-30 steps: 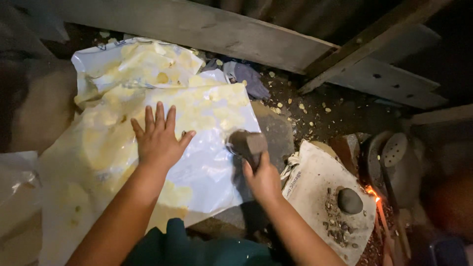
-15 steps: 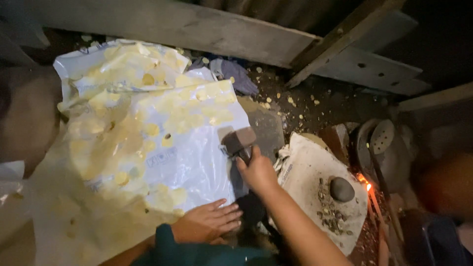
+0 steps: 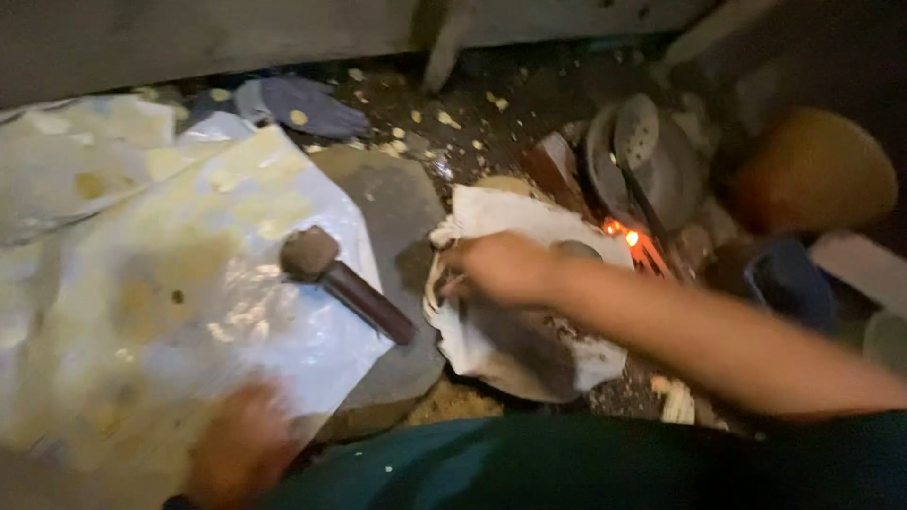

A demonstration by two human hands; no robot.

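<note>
The right grip (image 3: 501,269) is curled at the edge of a white cloth (image 3: 515,349); whether anything is pinched cannot be told.
The blurred left grip (image 3: 241,449) is pressed flat on a stained plastic sheet (image 3: 189,312), where a dark mallet (image 3: 345,280) is laid apart from both hands, over a flat stone (image 3: 402,212).

1. Dim scene overall; warm, yellowish cast, grainy in the dark parts.
2. Brightest area is the crinkled white plastic sheet with yellow stains (image 3: 189,283), which catches soft glare in patches.
3. Small orange fire (image 3: 628,238) glows at centre right, a local light source; it barely lights its surroundings.
4. Top right corner and right edge fall into deep shadow; detail lost there.
5. Heavy motion blur: the left hand (image 3: 241,449) is smeared, the right hand (image 3: 501,269) soft-edged.
6. Dark short-handled hammer (image 3: 345,281) is fairly sharp and casts a faint shadow on the sheet.
7. Round orange-brown pot (image 3: 817,175) is out of focus.
</note>
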